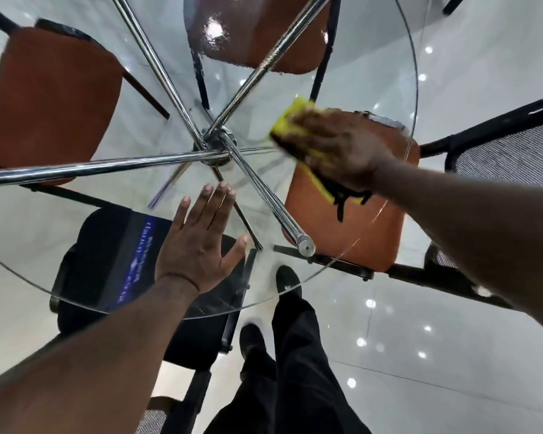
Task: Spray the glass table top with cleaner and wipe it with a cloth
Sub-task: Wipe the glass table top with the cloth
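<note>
on the right of the glass table top [414,76], the right hand [336,145] presses a yellow cloth [290,119] flat; the left hand [198,242] rests spread nearby. spraying looks done, but beaded cleaner [213,29] at the far side awaits wiping

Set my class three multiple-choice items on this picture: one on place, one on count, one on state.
1. Where is the yellow cloth? A on the floor; B under the right hand on the glass table top; C over a chair back.
2. How many orange seats show? A one; B three; C five.
3. The left hand is: A a fist; B gripping a bottle; C flat on the glass.
Key: B, the hand presses it on the glass; B, three show through the glass; C, its fingers lie straight.
</note>
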{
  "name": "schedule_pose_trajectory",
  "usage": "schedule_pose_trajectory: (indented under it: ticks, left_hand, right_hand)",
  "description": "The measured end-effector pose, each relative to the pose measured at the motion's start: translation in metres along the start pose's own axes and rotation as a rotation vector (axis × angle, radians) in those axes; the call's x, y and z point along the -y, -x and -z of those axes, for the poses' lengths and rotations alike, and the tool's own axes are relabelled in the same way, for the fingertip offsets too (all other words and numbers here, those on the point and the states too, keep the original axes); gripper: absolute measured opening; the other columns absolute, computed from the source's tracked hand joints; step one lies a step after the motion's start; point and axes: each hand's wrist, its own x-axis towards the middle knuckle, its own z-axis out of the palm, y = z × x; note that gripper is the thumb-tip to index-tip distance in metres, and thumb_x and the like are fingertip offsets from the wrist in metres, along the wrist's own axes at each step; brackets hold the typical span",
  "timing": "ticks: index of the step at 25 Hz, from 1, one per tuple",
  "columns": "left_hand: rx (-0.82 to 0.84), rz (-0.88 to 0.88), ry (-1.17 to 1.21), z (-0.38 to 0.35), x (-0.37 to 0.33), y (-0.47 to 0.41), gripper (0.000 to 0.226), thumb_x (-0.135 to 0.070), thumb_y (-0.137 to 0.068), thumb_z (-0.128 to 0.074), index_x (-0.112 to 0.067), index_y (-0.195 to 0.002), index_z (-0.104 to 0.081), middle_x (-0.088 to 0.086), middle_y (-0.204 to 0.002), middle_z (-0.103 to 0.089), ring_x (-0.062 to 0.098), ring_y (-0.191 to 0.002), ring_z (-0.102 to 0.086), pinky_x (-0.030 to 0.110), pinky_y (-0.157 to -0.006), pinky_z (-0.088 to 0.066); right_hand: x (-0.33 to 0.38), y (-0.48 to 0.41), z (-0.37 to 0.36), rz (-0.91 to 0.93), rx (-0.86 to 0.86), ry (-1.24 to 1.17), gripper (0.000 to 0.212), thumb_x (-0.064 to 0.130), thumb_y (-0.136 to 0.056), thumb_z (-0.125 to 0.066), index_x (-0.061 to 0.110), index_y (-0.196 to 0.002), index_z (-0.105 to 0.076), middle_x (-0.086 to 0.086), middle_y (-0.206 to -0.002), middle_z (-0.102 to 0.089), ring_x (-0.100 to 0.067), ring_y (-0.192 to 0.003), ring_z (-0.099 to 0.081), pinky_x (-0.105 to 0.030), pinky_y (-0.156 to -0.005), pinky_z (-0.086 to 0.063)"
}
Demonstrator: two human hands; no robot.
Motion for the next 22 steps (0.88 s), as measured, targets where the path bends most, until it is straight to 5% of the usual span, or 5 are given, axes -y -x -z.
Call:
schedule_pose_trajectory:
  ticks: [5,11,14,18,22]
  left_hand:
    - [0.023,0.009,-0.002,0.003,0.0,0.0,0.084,-0.06,-0.1,-0.034,-0.015,-0.166,-0.006,0.001,-0.175,0.002,0.019,-0.161,0.001,0.052,-0.129,-0.012]
    - [0.023,0.01,0.019,0.001,0.0,0.0,0.084,-0.059,-0.1,-0.036,-0.016,-0.166,-0.008,0.001,-0.175,0.0,0.019,-0.161,0.0,0.052,-0.129,-0.011]
    - [-0.004,0.005,0.021,-0.002,0.0,0.0,0.084,-0.059,-0.099,-0.035,-0.016,-0.166,-0.008,0.001,-0.175,-0.001,0.019,-0.161,-0.001,0.052,-0.129,-0.011]
    - [0.029,0.019,0.007,0.002,0.0,0.001,0.084,-0.062,-0.099,-0.028,-0.018,-0.167,-0.004,0.001,-0.175,0.003,0.019,-0.161,0.001,0.051,-0.13,-0.008]
    - [0.041,0.016,0.027,0.002,-0.001,0.0,0.084,-0.063,-0.099,-0.026,-0.019,-0.167,-0.003,0.0,-0.175,0.003,0.019,-0.161,0.001,0.052,-0.129,-0.009]
  right_hand:
    - [0.05,0.044,0.003,-1.067,-0.172,-0.15,0.067,0.043,-0.105,-0.029,0.037,-0.171,-0.015,0.0,-0.181,-0.008,-0.023,-0.167,-0.004,-0.054,-0.134,-0.009]
    - [0.015,0.058,0.002,-0.172,0.093,0.014,0.068,0.04,-0.106,-0.039,0.036,-0.17,-0.02,0.001,-0.18,-0.012,-0.02,-0.167,-0.002,-0.054,-0.134,-0.008]
    - [-0.023,0.049,0.01,-0.607,-0.083,-0.054,0.067,0.041,-0.105,-0.037,0.041,-0.169,-0.019,0.0,-0.179,-0.017,-0.023,-0.166,-0.011,-0.058,-0.132,-0.014]
    - [0.087,0.062,-0.01,-1.233,-0.234,-0.177,0.069,0.048,-0.105,-0.028,0.036,-0.171,-0.011,-0.003,-0.181,-0.004,-0.028,-0.167,-0.003,-0.058,-0.133,-0.011]
    - [0.112,0.074,-0.011,-0.734,0.004,-0.087,0.067,0.054,-0.111,-0.026,0.042,-0.17,0.003,0.001,-0.18,0.01,-0.025,-0.166,0.011,-0.05,-0.134,0.001]
